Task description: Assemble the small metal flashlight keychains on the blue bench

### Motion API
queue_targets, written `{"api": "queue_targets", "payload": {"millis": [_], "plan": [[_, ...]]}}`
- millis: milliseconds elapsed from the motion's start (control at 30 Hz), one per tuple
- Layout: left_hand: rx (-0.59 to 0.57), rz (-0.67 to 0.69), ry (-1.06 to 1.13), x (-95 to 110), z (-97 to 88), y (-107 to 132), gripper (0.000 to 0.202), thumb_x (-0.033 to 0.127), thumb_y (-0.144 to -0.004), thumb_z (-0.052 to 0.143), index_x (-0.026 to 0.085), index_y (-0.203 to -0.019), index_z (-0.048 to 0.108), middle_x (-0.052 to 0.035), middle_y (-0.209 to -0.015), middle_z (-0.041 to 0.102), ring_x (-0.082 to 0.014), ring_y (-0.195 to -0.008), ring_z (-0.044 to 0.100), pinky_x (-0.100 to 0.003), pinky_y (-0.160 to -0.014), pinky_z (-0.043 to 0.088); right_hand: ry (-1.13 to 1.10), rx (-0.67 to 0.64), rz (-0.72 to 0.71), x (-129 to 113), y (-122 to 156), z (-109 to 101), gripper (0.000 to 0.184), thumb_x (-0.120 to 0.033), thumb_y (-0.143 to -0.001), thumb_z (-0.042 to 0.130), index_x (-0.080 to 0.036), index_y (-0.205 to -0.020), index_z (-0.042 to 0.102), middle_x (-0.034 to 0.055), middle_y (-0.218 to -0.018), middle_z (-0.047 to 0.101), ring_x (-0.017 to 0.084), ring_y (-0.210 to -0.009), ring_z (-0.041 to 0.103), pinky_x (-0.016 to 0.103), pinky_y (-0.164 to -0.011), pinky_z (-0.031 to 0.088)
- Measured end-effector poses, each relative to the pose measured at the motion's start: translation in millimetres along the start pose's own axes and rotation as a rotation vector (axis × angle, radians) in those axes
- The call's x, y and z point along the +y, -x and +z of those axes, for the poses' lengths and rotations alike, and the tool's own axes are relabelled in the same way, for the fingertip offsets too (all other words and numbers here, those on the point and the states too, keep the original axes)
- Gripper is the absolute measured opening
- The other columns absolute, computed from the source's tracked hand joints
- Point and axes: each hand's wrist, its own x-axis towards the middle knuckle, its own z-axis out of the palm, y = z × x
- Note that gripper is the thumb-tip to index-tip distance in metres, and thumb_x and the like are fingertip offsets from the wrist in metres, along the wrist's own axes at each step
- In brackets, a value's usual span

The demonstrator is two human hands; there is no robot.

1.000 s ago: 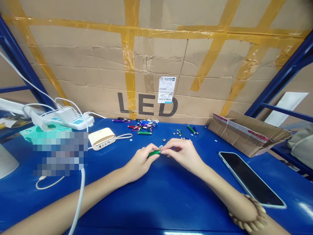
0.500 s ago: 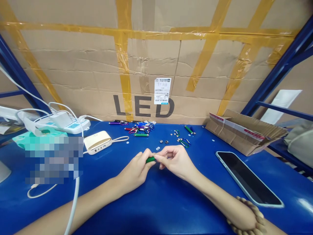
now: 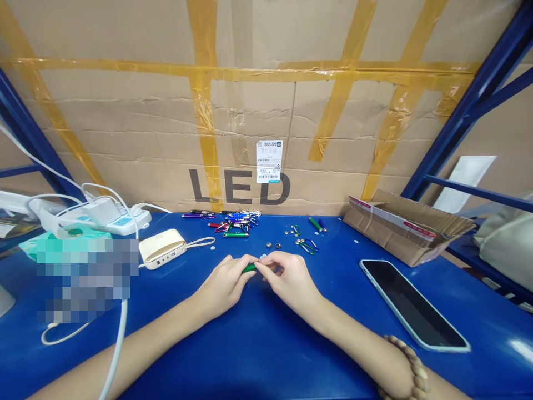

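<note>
My left hand (image 3: 225, 286) is closed around a small green metal tube (image 3: 249, 268), which looks like a mini flashlight body. The fingers of my right hand (image 3: 289, 280) are pinched together at the tube's right end and cover it; a small part there cannot be made out. Just beyond my hands lie two small silver caps (image 3: 273, 245) and a few clear discs (image 3: 263, 257). Farther right are green and blue carabiner clips (image 3: 307, 246), button cells (image 3: 287, 233), and green and blue tubes (image 3: 315, 224).
Several colourful keychain flashlights (image 3: 237, 222) are heaped at the back. A cream power bank (image 3: 162, 248), power strip (image 3: 125, 223) and white cable (image 3: 119, 347) occupy the left. To the right are a phone (image 3: 414, 305) and an open cardboard box (image 3: 387, 233). A large carton (image 3: 158, 139) stands behind.
The view has shifted slightly, so the scene sits a little lower and farther left. Both hands stay together at the green tube, with my right fingers now closer over its end.
</note>
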Motion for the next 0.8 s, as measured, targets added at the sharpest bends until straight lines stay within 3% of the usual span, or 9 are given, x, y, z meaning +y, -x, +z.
{"api": "queue_targets", "payload": {"millis": [133, 233, 333, 400, 500, 667, 800], "plan": [[-0.004, -0.061, 0.021, 1, -0.9, -1, 0.025, 0.028, -0.093, 0.032, 0.023, -0.107, 0.052, -0.0012, -0.104, 0.064, -0.0154, -0.074, 0.055, -0.030, -0.074, 0.042, 0.035, -0.087, -0.049, 4, -2, -5, 0.009, -0.020, -0.078, 0.059, -0.017, -0.080, 0.067, 0.0041, -0.079, 0.070, 0.014, -0.067, 0.063, 0.022, -0.059, 0.047], [-0.054, -0.051, 0.041, 1, -1.2, -2, 0.027, 0.028, -0.093, 0.031, 0.025, -0.110, 0.052, -0.0005, -0.105, 0.063, -0.0145, -0.073, 0.055, -0.029, -0.073, 0.042, 0.150, -0.129, -0.103, 6, -2, -8, 0.008, -0.019, -0.079, 0.059, -0.018, -0.077, 0.066, 0.0035, -0.079, 0.069, 0.014, -0.068, 0.062, 0.023, -0.061, 0.045], [-0.134, -0.010, 0.080, -2, -2.9, -2, 0.027, 0.026, -0.093, 0.031, 0.025, -0.111, 0.051, -0.0011, -0.106, 0.063, -0.0153, -0.083, 0.057, -0.029, -0.077, 0.040, 0.323, -0.179, -0.135, 3, 1, -10, 0.013, -0.021, -0.082, 0.056, -0.018, -0.075, 0.066, 0.0041, -0.078, 0.068, 0.015, -0.069, 0.061, 0.024, -0.062, 0.042], [-0.202, 0.039, 0.093, -3, -6.2, -3, 0.025, 0.026, -0.093, 0.033, 0.024, -0.107, 0.054, -0.0016, -0.101, 0.064, -0.0164, -0.089, 0.057, -0.030, -0.081, 0.038, 0.417, -0.244, -0.099, -1, 4, -10, 0.014, -0.026, -0.081, 0.058, -0.018, -0.071, 0.066, 0.0043, -0.074, 0.068, 0.016, -0.067, 0.061, 0.024, -0.058, 0.039], [-0.302, 0.123, 0.078, -1, -12.8, -3, 0.023, 0.025, -0.092, 0.035, 0.022, -0.096, 0.058, -0.0023, -0.090, 0.064, -0.0164, -0.084, 0.057, -0.029, -0.078, 0.038, 0.489, -0.324, 0.001, -7, 8, -9, 0.015, -0.031, -0.076, 0.065, -0.019, -0.067, 0.065, 0.0040, -0.071, 0.068, 0.018, -0.065, 0.061, 0.024, -0.052, 0.034], [-0.312, 0.104, 0.161, 3, -14.2, -1, 0.023, 0.025, -0.093, 0.034, 0.022, -0.099, 0.056, -0.0020, -0.097, 0.063, -0.0159, -0.087, 0.055, -0.029, -0.082, 0.037, 0.394, -0.328, 0.128, -9, 8, -10, 0.012, -0.031, -0.071, 0.069, -0.020, -0.066, 0.066, 0.0020, -0.068, 0.068, 0.017, -0.062, 0.061, 0.023, -0.050, 0.034], [-0.216, -0.029, 0.258, 0, -8.0, -1, 0.023, 0.030, -0.093, 0.032, 0.023, -0.103, 0.051, -0.0006, -0.090, 0.060, -0.0150, -0.083, 0.054, -0.027, -0.077, 0.040, 0.227, -0.281, 0.071, -2, -3, -21, 0.014, -0.033, -0.073, 0.067, -0.019, -0.070, 0.066, 0.0006, -0.066, 0.067, 0.013, -0.055, 0.059, 0.022, -0.052, 0.039]]}}
